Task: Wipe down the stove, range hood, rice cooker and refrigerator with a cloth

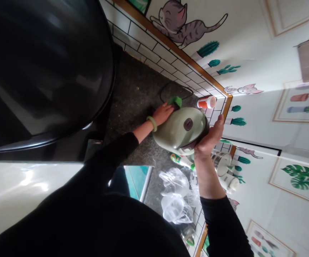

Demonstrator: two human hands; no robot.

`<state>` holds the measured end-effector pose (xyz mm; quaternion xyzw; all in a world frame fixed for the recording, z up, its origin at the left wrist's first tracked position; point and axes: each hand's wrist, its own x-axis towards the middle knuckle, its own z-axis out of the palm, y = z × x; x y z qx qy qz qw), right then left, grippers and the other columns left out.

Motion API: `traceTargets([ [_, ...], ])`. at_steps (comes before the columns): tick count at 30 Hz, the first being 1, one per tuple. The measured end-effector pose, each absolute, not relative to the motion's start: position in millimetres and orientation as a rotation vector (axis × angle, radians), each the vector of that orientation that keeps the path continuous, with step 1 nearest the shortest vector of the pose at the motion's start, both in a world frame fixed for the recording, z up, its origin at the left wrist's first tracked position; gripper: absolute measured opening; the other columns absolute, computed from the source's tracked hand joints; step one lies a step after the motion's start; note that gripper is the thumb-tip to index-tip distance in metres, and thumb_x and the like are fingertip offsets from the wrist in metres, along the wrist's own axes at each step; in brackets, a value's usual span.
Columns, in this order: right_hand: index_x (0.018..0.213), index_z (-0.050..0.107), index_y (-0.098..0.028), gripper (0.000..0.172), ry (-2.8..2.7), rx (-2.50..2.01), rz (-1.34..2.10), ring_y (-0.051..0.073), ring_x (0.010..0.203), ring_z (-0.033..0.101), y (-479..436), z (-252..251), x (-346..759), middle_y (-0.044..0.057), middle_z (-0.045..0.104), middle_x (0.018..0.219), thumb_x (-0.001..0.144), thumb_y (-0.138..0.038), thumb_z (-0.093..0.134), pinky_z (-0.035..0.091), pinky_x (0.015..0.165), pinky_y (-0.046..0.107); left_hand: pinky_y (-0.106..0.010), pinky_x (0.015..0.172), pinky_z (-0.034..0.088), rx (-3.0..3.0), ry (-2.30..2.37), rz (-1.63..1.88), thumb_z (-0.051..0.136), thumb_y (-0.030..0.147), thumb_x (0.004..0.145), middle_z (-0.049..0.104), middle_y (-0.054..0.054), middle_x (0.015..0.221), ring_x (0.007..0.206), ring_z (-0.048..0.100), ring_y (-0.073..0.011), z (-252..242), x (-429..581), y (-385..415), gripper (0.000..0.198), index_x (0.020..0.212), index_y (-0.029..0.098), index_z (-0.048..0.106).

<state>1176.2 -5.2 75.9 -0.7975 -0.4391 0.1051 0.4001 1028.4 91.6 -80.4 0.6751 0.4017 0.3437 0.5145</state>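
My right hand [210, 140] is wrapped around the edge of a pale green rounded appliance [179, 130] with a dark round knob, holding it tilted over the dark countertop [135, 94]. My left hand [163, 113], with a green bangle at the wrist, is closed on a green sponge [176, 101] and presses against the far side of the appliance. Both my sleeves are black.
A big black rounded pan or lid [44, 64] fills the upper left. An orange and white bottle [206, 102] lies by the tiled wall. A black cord [170, 86] loops behind the sponge. Crumpled clear plastic bags [176, 196], a metal cup [221, 161] and white jars sit below.
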Motion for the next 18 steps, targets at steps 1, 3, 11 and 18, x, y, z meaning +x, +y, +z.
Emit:
traceTargets([
  [1, 0.162, 0.043, -0.011, 0.066, -1.070, -1.992, 0.260, 0.026, 0.163, 0.032, -4, 76, 1174, 0.016, 0.041, 0.170, 0.111, -0.052, 0.030, 0.027, 0.134, 0.056, -0.047, 0.123, 0.047, 1.610, 0.997, 0.813, 0.050, 0.026, 0.108, 0.076, -0.011, 0.115, 0.130, 0.065, -0.0271, -87, 1027, 90, 0.029, 0.093, 0.020, 0.074],
  [3, 0.158, 0.049, -0.013, 0.063, -0.998, -1.970, 0.263, 0.025, 0.160, 0.037, -2, 75, 1173, 0.014, 0.045, 0.168, 0.109, -0.050, 0.037, 0.028, 0.134, 0.054, -0.051, 0.125, 0.044, 1.495, 1.154, 0.864, 0.044, 0.027, 0.110, 0.075, -0.014, 0.120, 0.134, 0.063, -0.0282, -95, 1023, 61, 0.034, 0.097, 0.019, 0.074],
  [11, 0.151, 0.057, -0.020, 0.061, -0.894, -1.990, 0.263, 0.024, 0.153, 0.049, 5, 61, 1187, 0.008, 0.053, 0.161, 0.093, -0.041, 0.059, 0.036, 0.130, 0.050, -0.055, 0.130, 0.039, 1.196, 1.389, 1.222, 0.038, 0.045, 0.112, 0.042, -0.018, 0.169, 0.160, 0.038, -0.0296, -32, 1035, -101, 0.043, 0.136, 0.020, 0.063],
  [18, 0.159, 0.046, -0.017, 0.062, -0.896, -1.907, 0.325, 0.024, 0.154, 0.048, 29, 55, 1191, 0.011, 0.046, 0.165, 0.101, -0.037, 0.039, 0.040, 0.128, 0.050, -0.049, 0.129, 0.041, 1.526, 1.176, 1.121, 0.046, 0.041, 0.111, 0.064, -0.011, 0.149, 0.147, 0.054, -0.0277, -45, 1037, 57, 0.035, 0.126, 0.022, 0.072],
])
